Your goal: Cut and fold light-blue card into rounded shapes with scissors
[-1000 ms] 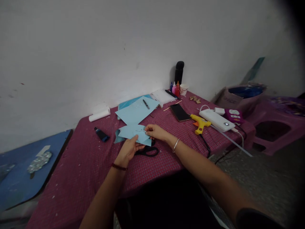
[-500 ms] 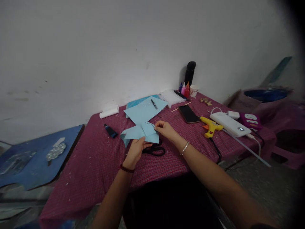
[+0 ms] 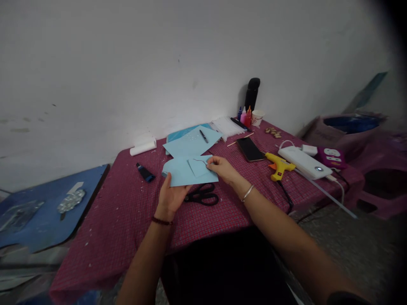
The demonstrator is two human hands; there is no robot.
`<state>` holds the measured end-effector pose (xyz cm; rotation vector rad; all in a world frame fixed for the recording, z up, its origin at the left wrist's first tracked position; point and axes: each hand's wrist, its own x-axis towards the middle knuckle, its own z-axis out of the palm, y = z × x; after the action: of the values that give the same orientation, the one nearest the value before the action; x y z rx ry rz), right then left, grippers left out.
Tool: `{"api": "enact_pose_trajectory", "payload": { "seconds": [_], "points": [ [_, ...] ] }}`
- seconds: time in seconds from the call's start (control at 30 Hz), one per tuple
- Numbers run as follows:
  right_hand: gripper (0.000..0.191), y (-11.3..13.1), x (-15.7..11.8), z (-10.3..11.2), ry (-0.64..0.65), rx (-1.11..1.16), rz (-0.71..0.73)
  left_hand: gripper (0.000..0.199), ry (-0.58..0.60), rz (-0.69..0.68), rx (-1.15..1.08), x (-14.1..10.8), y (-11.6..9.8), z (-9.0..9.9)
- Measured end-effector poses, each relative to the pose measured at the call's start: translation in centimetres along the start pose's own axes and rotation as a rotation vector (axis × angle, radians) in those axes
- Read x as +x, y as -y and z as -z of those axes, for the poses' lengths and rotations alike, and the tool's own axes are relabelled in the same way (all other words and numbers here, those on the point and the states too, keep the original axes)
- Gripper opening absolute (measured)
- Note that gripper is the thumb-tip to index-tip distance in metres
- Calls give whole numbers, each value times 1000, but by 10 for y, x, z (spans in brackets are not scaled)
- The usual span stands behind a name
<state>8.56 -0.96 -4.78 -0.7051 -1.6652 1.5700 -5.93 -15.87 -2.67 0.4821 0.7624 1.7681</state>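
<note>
A light blue sheet of paper (image 3: 178, 171) is held up above the table, facing me. My left hand (image 3: 171, 195) supports it from below, thumb on the front and the other fingers partly behind it. A smaller piece of the same blue paper (image 3: 197, 167), with a dark drawn line near its upper edge, lies over the sheet. My right hand (image 3: 221, 168) pinches that piece at its right side between thumb and fingers. Black-handled scissors (image 3: 203, 197) lie on the cloth just below the paper, their blades hidden from view.
More blue paper (image 3: 187, 143) lies behind, a black pen (image 3: 203, 136) on it. To the right are a phone (image 3: 250, 149), a yellow glue gun (image 3: 280, 165) and a white power bank (image 3: 303, 162). A dark blue tube (image 3: 145, 173) and white roll (image 3: 143, 147) lie left.
The sheet has been flattened and its bent left part raised. My left hand has shifted left, its thumb now at the sheet's lower left. More of the scissors shows.
</note>
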Motion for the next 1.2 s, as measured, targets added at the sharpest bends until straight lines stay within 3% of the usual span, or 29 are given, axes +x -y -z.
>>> {"api": "enact_pose_trajectory", "payload": {
  "seconds": [0.1,0.23,0.27,0.4,0.47,0.67,0.9,1.2],
  "points": [
    [12,-1,1,1,-47,-114,74,42,-64,22,-52,6,5,3],
    [5,6,-3,1,-359,-274,351,46,-67,0,-56,9,19,4],
    [6,8,-5,-1,-349,-245,364,45,-62,1,-43,9,22,4],
    [14,12,-9,-17,39,-43,187,43,-26,60,-15,7,23,2],
    [15,11,-10,-27,131,-36,159,45,-23,86,-11,6,22,3],
    [11,7,-9,-38,143,-91,229,51,17,155,3,5,20,6],
    [9,9,-12,-31,154,-133,235,52,31,156,-2,8,18,10],
    [7,4,-9,-22,171,-170,226,53,-32,138,35,7,14,10]
  ]
}}
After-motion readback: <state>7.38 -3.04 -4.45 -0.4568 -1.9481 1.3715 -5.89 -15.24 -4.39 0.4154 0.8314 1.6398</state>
